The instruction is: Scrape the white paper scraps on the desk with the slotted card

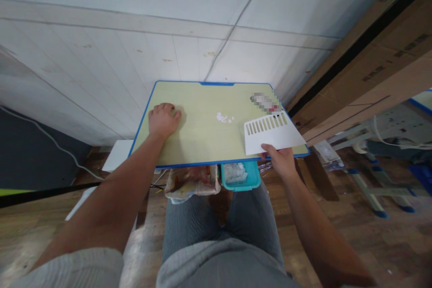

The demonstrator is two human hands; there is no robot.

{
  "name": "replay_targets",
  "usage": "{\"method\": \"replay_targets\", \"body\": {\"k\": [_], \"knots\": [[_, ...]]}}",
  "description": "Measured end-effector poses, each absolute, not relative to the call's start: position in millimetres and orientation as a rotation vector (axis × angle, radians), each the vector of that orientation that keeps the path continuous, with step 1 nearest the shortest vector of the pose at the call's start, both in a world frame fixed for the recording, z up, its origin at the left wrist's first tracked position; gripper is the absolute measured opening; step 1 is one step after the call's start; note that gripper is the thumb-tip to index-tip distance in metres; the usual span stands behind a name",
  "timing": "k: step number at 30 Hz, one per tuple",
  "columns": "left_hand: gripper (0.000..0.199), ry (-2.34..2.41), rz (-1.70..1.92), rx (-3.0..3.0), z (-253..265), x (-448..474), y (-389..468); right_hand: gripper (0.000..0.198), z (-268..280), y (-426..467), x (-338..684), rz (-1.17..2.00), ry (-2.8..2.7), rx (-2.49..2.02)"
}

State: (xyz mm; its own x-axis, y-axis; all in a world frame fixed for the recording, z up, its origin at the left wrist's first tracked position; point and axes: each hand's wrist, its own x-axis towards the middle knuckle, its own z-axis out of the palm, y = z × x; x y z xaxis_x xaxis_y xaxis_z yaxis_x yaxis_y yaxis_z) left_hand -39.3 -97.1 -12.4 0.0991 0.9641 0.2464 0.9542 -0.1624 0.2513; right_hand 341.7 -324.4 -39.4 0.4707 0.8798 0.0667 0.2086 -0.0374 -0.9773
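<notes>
My right hand [279, 158] grips the near edge of a white card [270, 136] with a row of slots cut through it, thumb on top and fingers underneath. The card is over the right front corner of the pale yellow-green tabletop [199, 139]. My left hand [164, 120] rests palm down on the tabletop's left side. Its fingers are curled in, and whatever is under them, if anything, is hidden. Small white scraps [222, 118] lie near the middle of the tabletop. Behind the card lies a blurred pale object with some red [265, 102].
Below the front edge are a turquoise bin [241, 186] with white pieces in it and a lined basket [192, 193]. Tall cardboard boxes [367, 67] stand at the right. A white wall [135, 54] with a cable [232, 31] rises behind the table.
</notes>
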Motion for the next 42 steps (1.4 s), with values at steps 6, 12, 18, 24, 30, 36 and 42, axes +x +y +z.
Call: {"method": "replay_targets", "body": {"k": [6, 12, 18, 24, 30, 36, 42], "knots": [[0.050, 2.007, 0.587, 2.297, -12, -38, -98, 0.025, -30, -288, 335, 0.634, -0.941, -1.464], [0.048, 2.018, 0.587, 2.292, -14, -39, -97, 0.041, -27, -218, 309, 0.585, -0.967, -1.429], [0.049, 2.018, 0.588, 2.293, -14, -38, -98, 0.038, -31, -196, 306, 0.592, -0.996, -1.454], [0.048, 2.014, 0.608, 2.287, -15, -38, -98, 0.030, -33, -237, 296, 0.605, -1.121, -1.553], [0.047, 2.004, 0.600, 2.259, -11, -35, -102, 0.030, -31, -277, 260, 0.794, -1.161, -1.502], [0.046, 1.995, 0.616, 2.252, -11, -35, -102, 0.022, -28, -292, 294, 0.802, -1.110, -1.554], [0.051, 1.996, 0.606, 2.272, -13, -36, -101, 0.019, -26, -293, 310, 0.871, -1.073, -1.464]]}}
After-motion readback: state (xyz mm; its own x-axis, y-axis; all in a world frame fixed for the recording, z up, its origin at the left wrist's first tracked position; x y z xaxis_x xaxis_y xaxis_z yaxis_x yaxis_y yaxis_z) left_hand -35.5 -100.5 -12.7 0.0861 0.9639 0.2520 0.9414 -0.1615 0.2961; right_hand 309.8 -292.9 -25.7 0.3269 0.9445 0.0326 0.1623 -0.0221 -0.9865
